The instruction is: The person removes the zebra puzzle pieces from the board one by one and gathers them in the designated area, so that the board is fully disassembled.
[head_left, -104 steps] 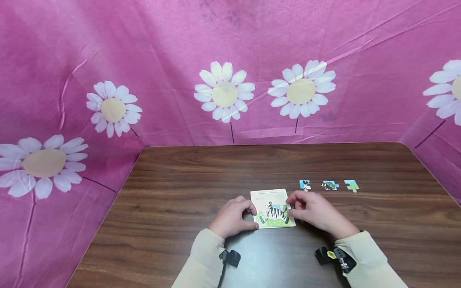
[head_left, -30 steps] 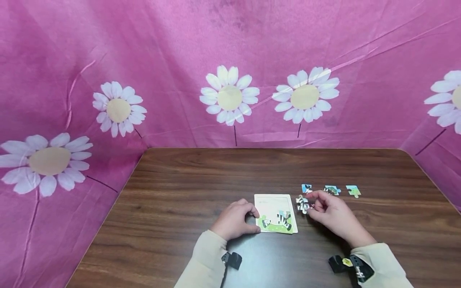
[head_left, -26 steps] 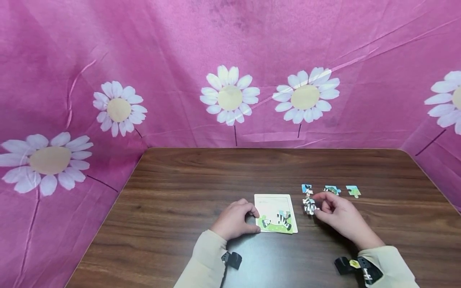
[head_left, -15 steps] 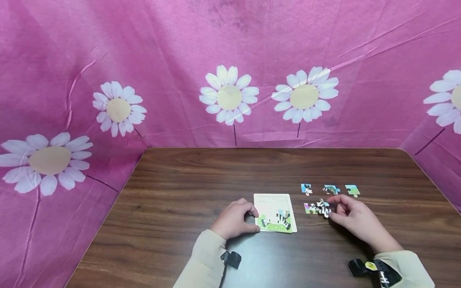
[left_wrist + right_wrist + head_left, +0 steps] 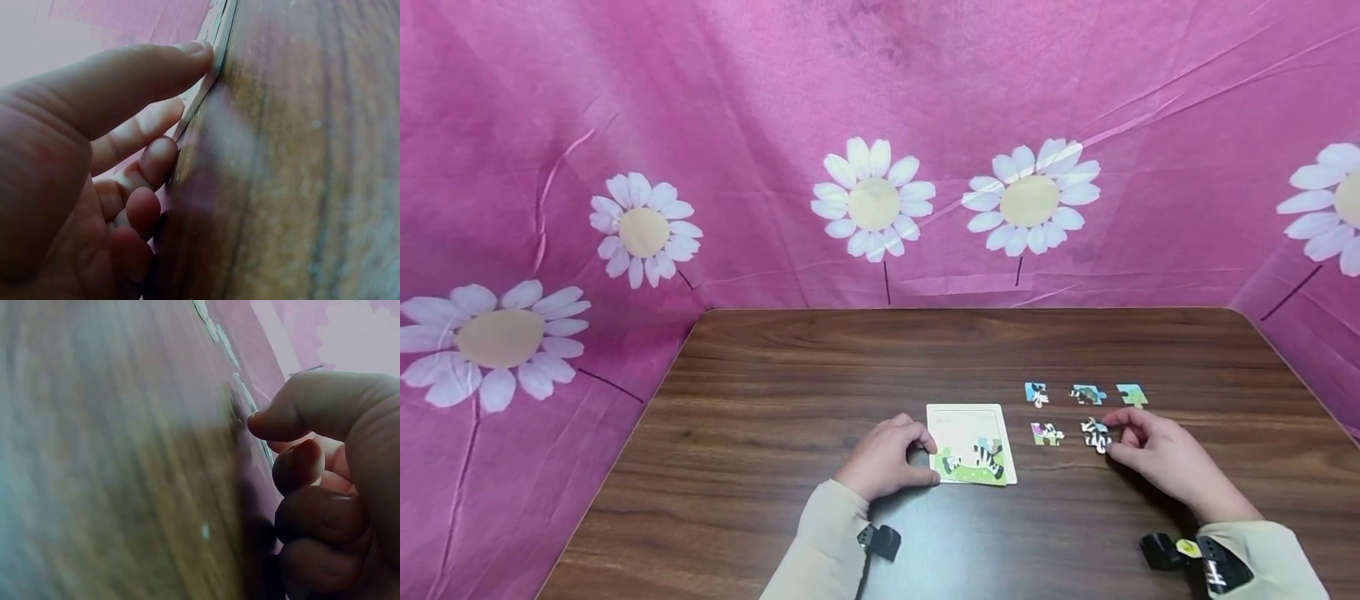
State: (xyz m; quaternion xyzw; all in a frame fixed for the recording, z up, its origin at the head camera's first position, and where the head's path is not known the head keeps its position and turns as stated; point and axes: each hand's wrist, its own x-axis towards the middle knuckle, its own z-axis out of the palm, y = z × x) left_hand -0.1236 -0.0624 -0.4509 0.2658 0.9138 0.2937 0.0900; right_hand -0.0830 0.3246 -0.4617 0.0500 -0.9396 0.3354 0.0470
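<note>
My left hand (image 5: pixel 887 457) holds the left edge of a small square puzzle board (image 5: pixel 964 421), thumb at its near corner. In the left wrist view, the thumb (image 5: pixel 156 72) lies along the board's thin rim. Across the board's lower part, fitted pieces show green grass and part of a zebra. To the right, my right hand (image 5: pixel 1161 454) pinches a black-and-white striped jigsaw piece (image 5: pixel 1096 436) between thumb and index finger, low over the table. Left of it lies a piece with pink and green (image 5: pixel 1047 434).
Behind these lie a blue zebra-head piece (image 5: pixel 1036 394), a blue-green piece (image 5: pixel 1087 394) and a green piece (image 5: pixel 1131 395) in a row. The brown wooden table (image 5: pixel 820 367) ends at a pink cloth (image 5: pixel 760 167) with printed daisies.
My right hand has taken the striped piece off the board and carried it right, past the pink-and-green piece, to below the blue-green one. My left hand has stayed at the board.
</note>
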